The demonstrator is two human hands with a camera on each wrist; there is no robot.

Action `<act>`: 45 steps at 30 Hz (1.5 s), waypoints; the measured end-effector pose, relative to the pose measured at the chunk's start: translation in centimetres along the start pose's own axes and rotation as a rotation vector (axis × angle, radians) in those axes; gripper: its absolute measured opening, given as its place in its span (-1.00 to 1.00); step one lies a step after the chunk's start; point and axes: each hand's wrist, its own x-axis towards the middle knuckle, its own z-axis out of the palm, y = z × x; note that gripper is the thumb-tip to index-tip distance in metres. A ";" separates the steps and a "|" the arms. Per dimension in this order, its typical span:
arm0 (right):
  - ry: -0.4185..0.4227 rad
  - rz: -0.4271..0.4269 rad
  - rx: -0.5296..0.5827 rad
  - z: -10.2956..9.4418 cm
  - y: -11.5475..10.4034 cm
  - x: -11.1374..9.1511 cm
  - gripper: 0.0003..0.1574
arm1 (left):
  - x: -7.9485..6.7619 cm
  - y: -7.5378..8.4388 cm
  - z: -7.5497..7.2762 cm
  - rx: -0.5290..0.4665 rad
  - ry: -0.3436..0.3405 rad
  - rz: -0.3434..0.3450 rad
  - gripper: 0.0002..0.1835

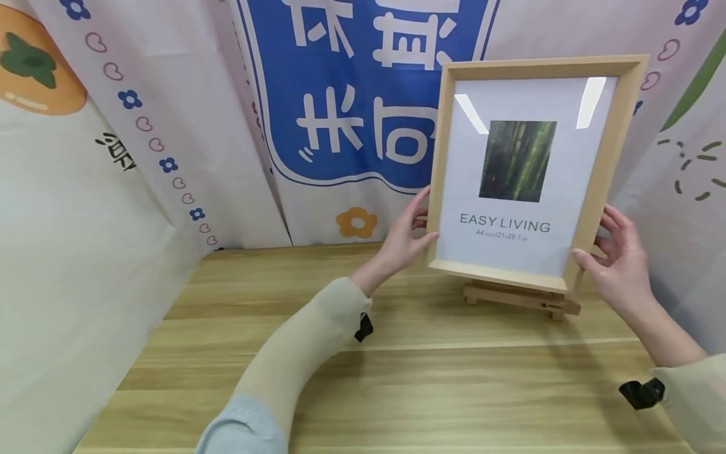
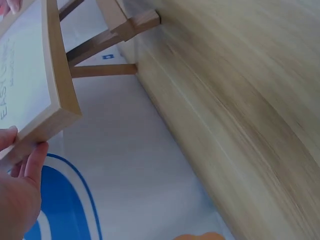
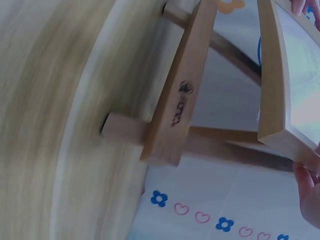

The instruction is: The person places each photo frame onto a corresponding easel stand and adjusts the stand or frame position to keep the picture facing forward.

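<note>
A light wooden picture frame stands nearly upright, its white sheet bearing a bamboo photo and the words EASY LIVING. My left hand grips its left side low down, thumb on the front and fingers behind. On the opposite side, my right hand holds the lower right edge the same way. Beneath and behind the frame is a small wooden easel. In the right wrist view the frame's bottom edge hangs apart from the easel's ledge, above it. The easel's upper part is hidden behind the frame.
The easel's feet rest on a wood-grain table. A printed cloth with a blue panel hangs right behind the table's back edge. More cloth closes off the left side. Black wrist straps show at both sleeves.
</note>
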 end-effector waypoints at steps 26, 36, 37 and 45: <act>0.075 0.135 -0.327 -3.9 3.8 -1.0 0.01 | 0.7 -5.4 8.0 0.114 0.056 -0.148 -0.06; 0.106 0.130 -0.257 -4.2 4.5 -1.6 -0.01 | 0.5 -5.5 8.5 0.143 0.038 -0.149 -0.06; 0.106 0.131 -0.278 -4.2 4.5 -1.6 -0.01 | 0.6 -5.5 8.6 0.141 0.039 -0.148 -0.06; 0.115 0.146 -0.385 -4.2 4.8 -1.3 0.01 | 1.1 -5.6 8.9 0.134 0.039 -0.164 -0.06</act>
